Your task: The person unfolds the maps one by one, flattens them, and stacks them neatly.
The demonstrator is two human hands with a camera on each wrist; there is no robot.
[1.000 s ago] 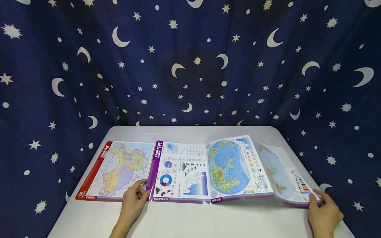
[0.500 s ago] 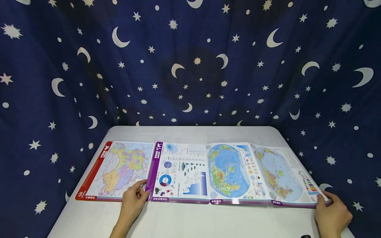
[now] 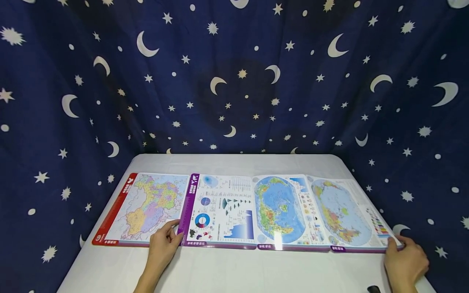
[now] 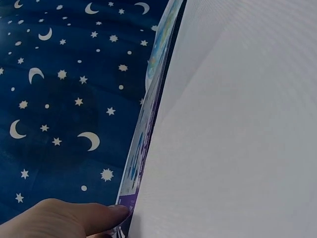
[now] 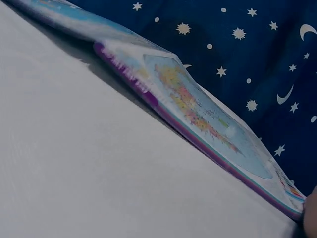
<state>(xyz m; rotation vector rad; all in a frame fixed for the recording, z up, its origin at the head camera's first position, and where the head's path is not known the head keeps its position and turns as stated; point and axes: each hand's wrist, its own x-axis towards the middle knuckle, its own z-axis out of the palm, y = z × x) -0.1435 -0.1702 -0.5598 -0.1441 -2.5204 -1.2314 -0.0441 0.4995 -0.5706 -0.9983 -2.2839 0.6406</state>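
A purple-edged fold-out world map [image 3: 238, 211] lies spread across the table, its panels showing charts, a relief map and a political map. My left hand [image 3: 163, 246] pinches its left end by the purple strip; the thumb [image 4: 94, 216] lies on that strip in the left wrist view. At the far right end, my right hand [image 3: 406, 258] holds the lower corner of the political map panel [image 5: 213, 121], thumb on top. The fingers beneath are hidden. Left of the purple strip sits a red-edged map of China [image 3: 154, 207], beside my left hand.
The white table [image 3: 238, 272] carries both maps, which reach nearly from side to side. A dark blue curtain [image 3: 234, 53] with moons and stars hangs behind and at both sides. Part of a small black object [image 3: 373, 289] shows at the bottom right.
My right hand has moved outward to the right and stretched the folding map. Its right-hand panels, raised and bent before, now lie flatter. The left hand has stayed in place.
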